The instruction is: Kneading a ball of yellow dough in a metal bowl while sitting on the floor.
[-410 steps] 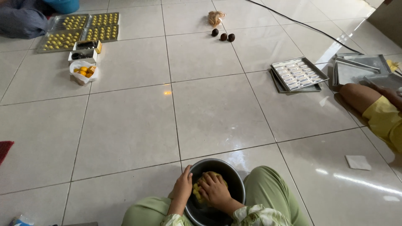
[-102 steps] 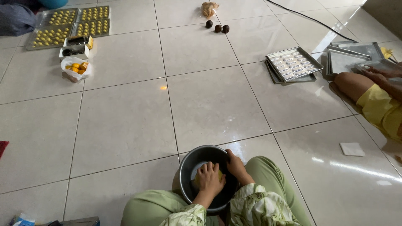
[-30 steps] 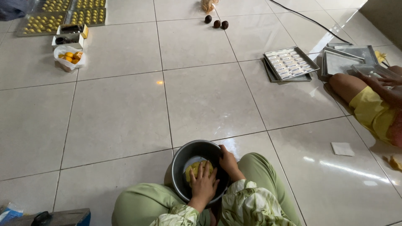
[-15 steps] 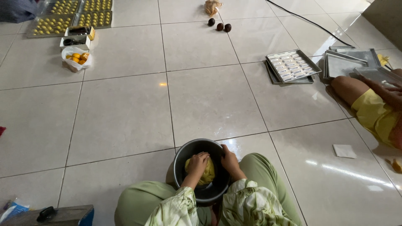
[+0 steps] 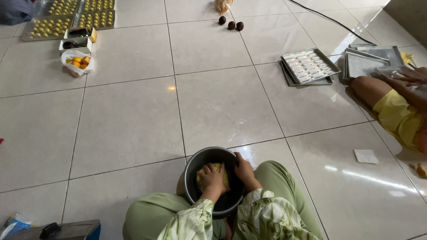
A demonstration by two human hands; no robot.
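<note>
Both hands work a yellow dough lump (image 5: pixel 216 174) inside the dark metal bowl (image 5: pixel 195 162) at six o'clock, between the knees. The left hand (image 5: pixel 213 177) curls down onto it; the right hand (image 5: pixel 244 171) seems to cup its side. Pressing evenly, bowl steadied, would serve best. The lump looks roundish, with no clear long axis.

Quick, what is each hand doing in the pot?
Left hand: closed on the yellow dough.
Right hand: gripping the pot rim.

Far left: clear plastic bag (image 5: pixel 76 62) of orange pieces beside small yellow-edged open box (image 5: pixel 80 35).
</note>
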